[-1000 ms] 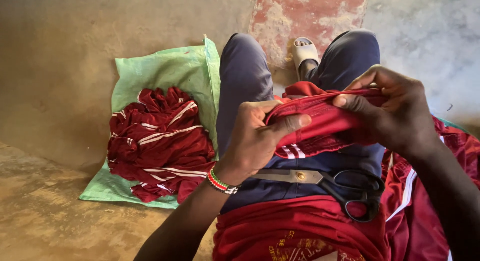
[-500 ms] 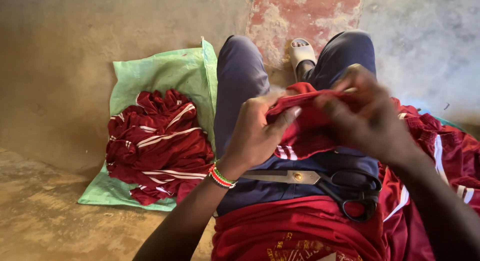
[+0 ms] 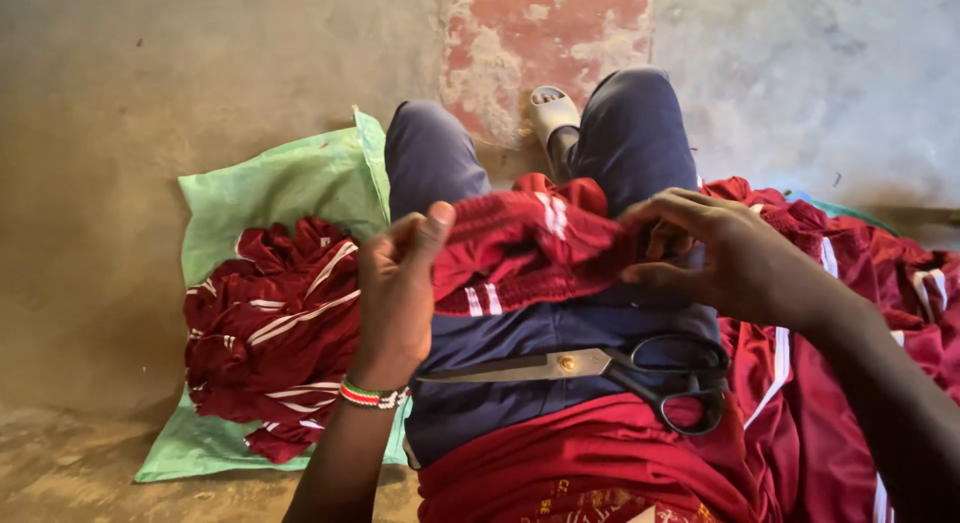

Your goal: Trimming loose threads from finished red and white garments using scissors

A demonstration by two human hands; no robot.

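Both hands grip one piece of dark red fabric w/ white stripes [image 3: 530,248], stretched between them over the lap. Left hand [image 3: 398,293] pinches its left end, thumb up on top, fingers curled behind the cloth. A beaded wristband [image 3: 372,394] in red, green & white sits on that wrist. Right hand [image 3: 722,253] clamps the right end, fingers bent over the bunched edge, thumb underneath. Fabric runs hand to hand, slightly sagging in the middle, white stripes showing near its top & lower edge.

Just below both hands, lying flat on the dark blue trousers [image 3: 560,333]: large scissors [image 3: 600,368], metal blades pointing toward the left wrist, black handles under the right hand. Blades look closed. Neither hand touches them.

Left of the left hand: pile of similar red striped pieces [image 3: 270,333] resting on a green sack [image 3: 280,183] on the ground. Right of & under the right forearm: more red cloth [image 3: 860,283], heaped loose, spilling to the lap. Beyond the hands, between the knees, a pale sandal [image 3: 553,111] on one foot, close to the worn red patch of wall [image 3: 545,33].
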